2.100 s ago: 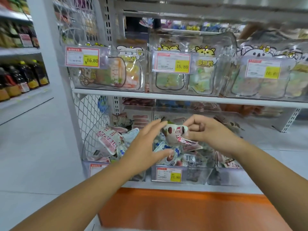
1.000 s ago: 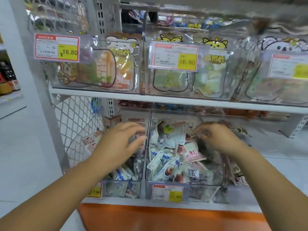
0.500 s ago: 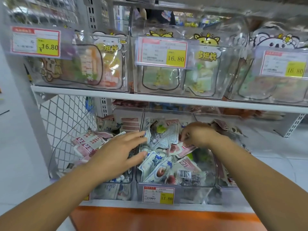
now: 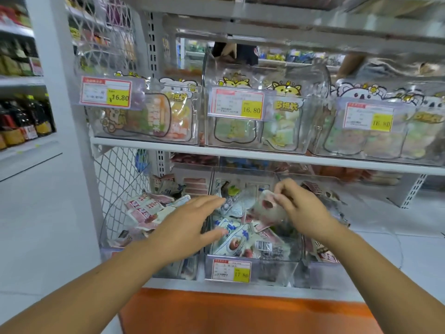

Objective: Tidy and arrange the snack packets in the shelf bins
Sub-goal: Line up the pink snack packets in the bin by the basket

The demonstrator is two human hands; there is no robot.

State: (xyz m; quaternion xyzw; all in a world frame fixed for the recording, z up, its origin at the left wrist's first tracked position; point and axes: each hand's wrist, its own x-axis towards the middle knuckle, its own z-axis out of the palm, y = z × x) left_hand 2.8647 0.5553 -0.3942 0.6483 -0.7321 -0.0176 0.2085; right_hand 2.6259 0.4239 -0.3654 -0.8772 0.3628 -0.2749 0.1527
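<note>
My right hand (image 4: 304, 210) has its grip pinched on a pale snack packet (image 4: 266, 208), held just above the middle clear bin (image 4: 252, 263) on the lower shelf. At nine o'clock from it, my left hand (image 4: 190, 225) hovers flat with its grip spread, holding nothing, over the divide between that bin and the left bin's red-and-white packets (image 4: 144, 208).

Two forearms in view, bare to frame edge; no sleeves visible. Left hand (image 4: 190, 227) & right hand (image 4: 303, 210): bare, no gloves, rings, watch or wristbands seen. Nails short, unpainted.
</note>
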